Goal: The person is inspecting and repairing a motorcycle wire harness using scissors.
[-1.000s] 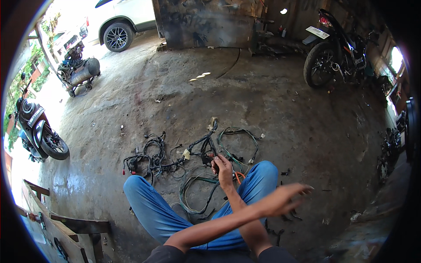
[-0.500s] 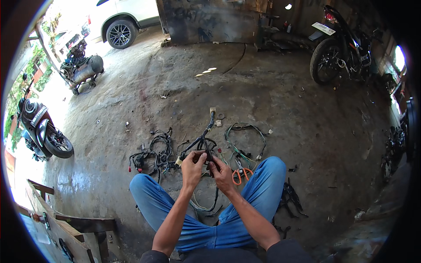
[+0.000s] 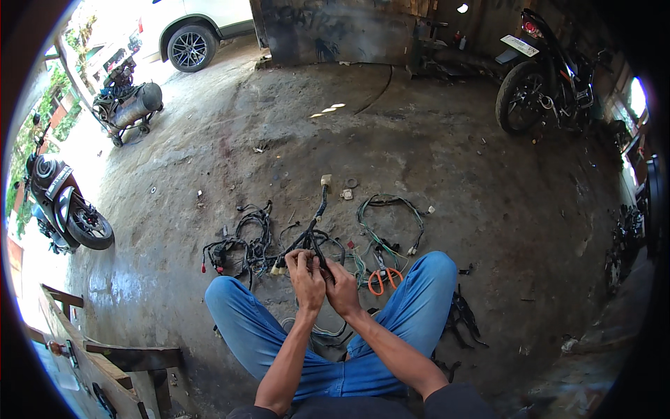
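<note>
Between my bent knees, my left hand (image 3: 306, 281) and my right hand (image 3: 341, 288) are close together, both closed on a black wiring harness (image 3: 317, 225). Its taped trunk runs away from me and ends in a pale connector (image 3: 326, 180). More cream connectors (image 3: 278, 268) hang at the left of my left hand. The exact part under my fingertips is hidden. A tangled black harness (image 3: 252, 234) lies to the left. To the right rest a loop of green and black wires (image 3: 391, 202) and orange-handled scissors (image 3: 377, 281).
A loose white connector (image 3: 347, 195) and a dark ring (image 3: 352, 183) lie beyond the harness. Black parts (image 3: 462, 315) are by my right knee. A wooden frame (image 3: 98, 363) stands at the near left. Motorcycles, an air compressor (image 3: 132, 108) and a white car (image 3: 202, 21) stand farther off.
My hands have drawn closer together and slightly toward me. The harness trunk and its pale end connector have shifted left and a little nearer. The view has tilted slightly.
</note>
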### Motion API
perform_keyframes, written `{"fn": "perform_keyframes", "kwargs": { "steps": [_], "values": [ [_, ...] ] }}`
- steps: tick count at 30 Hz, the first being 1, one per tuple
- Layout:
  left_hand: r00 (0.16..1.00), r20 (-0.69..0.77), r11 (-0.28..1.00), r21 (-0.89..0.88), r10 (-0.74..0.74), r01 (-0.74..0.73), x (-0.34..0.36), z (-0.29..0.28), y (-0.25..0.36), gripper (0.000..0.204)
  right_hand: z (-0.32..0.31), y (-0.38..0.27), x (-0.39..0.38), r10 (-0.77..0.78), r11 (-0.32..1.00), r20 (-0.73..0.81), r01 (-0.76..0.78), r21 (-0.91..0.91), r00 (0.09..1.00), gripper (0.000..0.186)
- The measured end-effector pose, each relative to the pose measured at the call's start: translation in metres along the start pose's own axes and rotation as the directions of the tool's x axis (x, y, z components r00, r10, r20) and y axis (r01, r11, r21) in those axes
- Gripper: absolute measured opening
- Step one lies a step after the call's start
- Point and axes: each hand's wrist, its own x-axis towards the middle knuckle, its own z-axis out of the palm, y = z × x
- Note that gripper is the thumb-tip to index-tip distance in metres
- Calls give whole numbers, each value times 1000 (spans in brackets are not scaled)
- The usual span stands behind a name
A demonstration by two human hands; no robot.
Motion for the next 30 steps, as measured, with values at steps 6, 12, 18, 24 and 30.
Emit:
{"fn": "perform_keyframes", "kwargs": {
  "steps": [6,12,18,24,30],
  "values": [
    [999,25,997,74,-21,20,0,1,-21,8,10,5,-1,82,991,15,-80,-107,997,28],
    [754,427,632,-416,-499,654,7,-9,-20,14,10,11,10,-85,940,-28,71,-335,996,34],
    [877,359,916,-123,-318,383,23,-35,-21,19,12,1,10,-120,908,14,116,-403,993,36],
    [962,27,956,120,-272,267,80,-92,-6,36,5,5,8,-68,960,54,80,-268,996,33],
    [775,595,975,182,-214,130,105,-64,-67,55,5,-3,8,-4,988,203,36,-153,979,31]
  ]
}}
